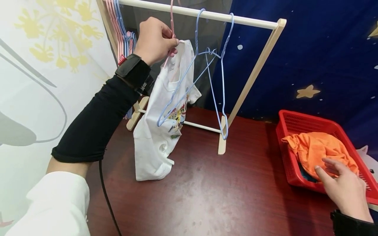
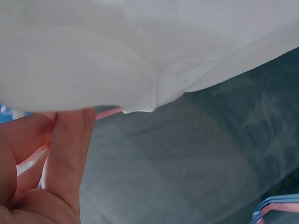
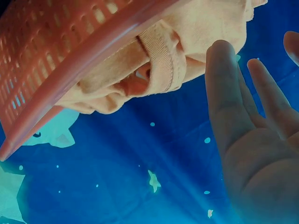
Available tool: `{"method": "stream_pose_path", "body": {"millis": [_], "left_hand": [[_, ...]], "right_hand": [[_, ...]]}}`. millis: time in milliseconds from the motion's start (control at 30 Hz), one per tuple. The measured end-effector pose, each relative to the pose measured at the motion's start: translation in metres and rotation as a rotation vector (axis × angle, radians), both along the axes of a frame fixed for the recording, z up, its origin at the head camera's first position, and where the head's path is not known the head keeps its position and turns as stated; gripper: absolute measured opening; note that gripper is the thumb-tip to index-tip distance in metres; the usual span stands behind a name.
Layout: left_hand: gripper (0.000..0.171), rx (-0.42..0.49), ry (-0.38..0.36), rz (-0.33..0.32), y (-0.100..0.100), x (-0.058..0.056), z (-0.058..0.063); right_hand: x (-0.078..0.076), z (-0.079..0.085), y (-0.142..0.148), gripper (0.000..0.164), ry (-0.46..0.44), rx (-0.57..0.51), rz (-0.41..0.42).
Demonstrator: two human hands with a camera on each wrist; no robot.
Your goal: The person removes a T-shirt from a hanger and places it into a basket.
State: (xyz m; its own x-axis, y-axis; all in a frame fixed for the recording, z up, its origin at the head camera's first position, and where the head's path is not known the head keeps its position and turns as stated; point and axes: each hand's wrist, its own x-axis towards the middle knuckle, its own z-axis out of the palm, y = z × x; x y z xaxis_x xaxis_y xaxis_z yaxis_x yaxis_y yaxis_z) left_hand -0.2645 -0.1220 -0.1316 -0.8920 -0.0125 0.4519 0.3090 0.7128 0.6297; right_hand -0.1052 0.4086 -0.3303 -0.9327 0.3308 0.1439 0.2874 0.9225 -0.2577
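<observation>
My left hand point(image 1: 156, 41) pinches a pink hanger point(image 1: 172, 19) just under its hook, up at the white rail. From that hanger hangs a white T-shirt point(image 1: 153, 131) with a colourful print on its front. In the left wrist view, the shirt point(image 2: 93, 60) fills the top, and the fingers point(image 2: 67, 158) hold the pink wire beside it. My right hand point(image 1: 344, 186) is over the near side of a red basket point(image 1: 283, 144), fingers spread and holding nothing. Inside the basket lies an orange garment point(image 1: 322, 150), close beyond the fingertips, with a dark teal cloth partly hidden beneath.
Two blue hangers point(image 1: 223, 88) hang on the rack's white rail point(image 1: 251, 21), right of the shirt and partly overlapping it. Several pink and blue hangers point(image 1: 119, 29) crowd the rail's left end. The wooden rack point(image 1: 257, 72) stands on a dark red table point(image 1: 224, 190).
</observation>
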Motion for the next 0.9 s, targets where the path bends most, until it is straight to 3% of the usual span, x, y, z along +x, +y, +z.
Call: {"method": "stream_pose_path", "body": {"millis": [233,533,733,900], "left_hand": [[0.029,-0.061,0.081,0.010,-0.012,0.024,0.013],[0.027,-0.096,0.141,0.023,-0.036,0.067,0.022],[0.024,-0.132,0.229,0.038,-0.052,0.101,0.016],[0.022,-0.198,0.266,0.031,-0.060,0.126,0.001]], "right_hand": [[-0.003,0.002,-0.004,0.064,0.004,-0.012,0.005],[-0.002,0.004,-0.008,0.062,0.041,-0.008,0.044],[0.001,0.004,-0.016,0.062,0.054,-0.030,0.050],[0.006,0.006,-0.024,0.064,0.047,-0.055,0.063]]}}
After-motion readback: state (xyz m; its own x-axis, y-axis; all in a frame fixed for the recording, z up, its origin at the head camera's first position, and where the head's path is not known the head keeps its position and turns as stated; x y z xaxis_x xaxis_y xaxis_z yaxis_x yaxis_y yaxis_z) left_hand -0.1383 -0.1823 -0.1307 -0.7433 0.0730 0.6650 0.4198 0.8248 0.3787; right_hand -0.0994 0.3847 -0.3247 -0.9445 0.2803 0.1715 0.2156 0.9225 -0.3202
